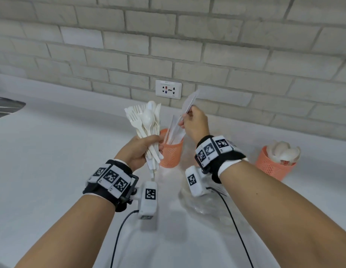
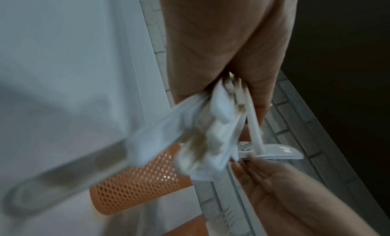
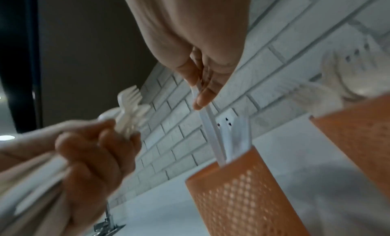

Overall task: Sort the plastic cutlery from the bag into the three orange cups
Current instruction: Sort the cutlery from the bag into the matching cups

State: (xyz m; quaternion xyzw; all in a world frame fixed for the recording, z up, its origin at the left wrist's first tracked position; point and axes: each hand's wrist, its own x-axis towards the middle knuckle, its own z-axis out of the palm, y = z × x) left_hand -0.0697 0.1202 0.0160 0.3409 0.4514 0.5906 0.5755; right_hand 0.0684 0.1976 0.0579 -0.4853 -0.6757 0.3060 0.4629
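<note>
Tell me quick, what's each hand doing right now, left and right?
Left hand: closed around a bundle of forks and spoons.
Right hand: pinching a single knife whose handle end dips into the middle orange cup.

Centre cup (image 1: 171, 152): orange, perforated mesh pattern of small holes. Cup right of centre cup (image 1: 272, 167): same orange mesh. Knives in centre cup (image 1: 175, 135): white. Knife above centre cup (image 1: 188, 103): translucent white. Cutlery bundle left of centre cup (image 1: 147, 120): cream-white forks, spoons. Spoons in right cup (image 1: 283, 151): cream-white. Wristbands (image 1: 110, 180): black, white blocks with black-and-white square marker patterns. Wall behind centre cup (image 1: 187, 35): pale grey brick pattern. Socket plate (image 1: 168, 89): white, red and blue marks. Counter (image 1: 52, 151): white.
</note>
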